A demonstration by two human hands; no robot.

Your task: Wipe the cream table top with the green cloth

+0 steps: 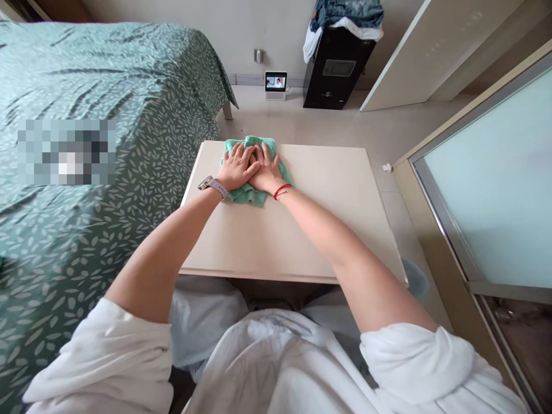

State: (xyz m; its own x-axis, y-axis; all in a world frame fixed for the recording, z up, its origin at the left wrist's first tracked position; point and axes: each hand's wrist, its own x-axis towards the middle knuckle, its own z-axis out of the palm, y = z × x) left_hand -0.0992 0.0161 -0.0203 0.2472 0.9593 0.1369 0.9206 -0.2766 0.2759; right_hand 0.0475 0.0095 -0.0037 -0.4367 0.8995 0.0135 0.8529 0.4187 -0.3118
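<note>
Near the far left corner of a cream tabletop (319, 201) lies a crumpled green cloth (248, 196). My left hand (236, 167), with a watch at the wrist, rests palm down on the cloth, its fingers spread. Beside it my right hand (265, 171), with a red string bracelet, also presses flat on the cloth with fingers apart. The two hands touch, and the left fingertips and thumb meet the right hand. Cloth shows beyond the fingers and below the palms.
A bed with a green leaf-patterned cover (142, 132) stands at the left. Beyond the table are a small screen (276, 83) and a black cabinet (336, 69) with clothes (349, 12) on top. At the right are a sliding door (495, 172) and a bin (414, 279).
</note>
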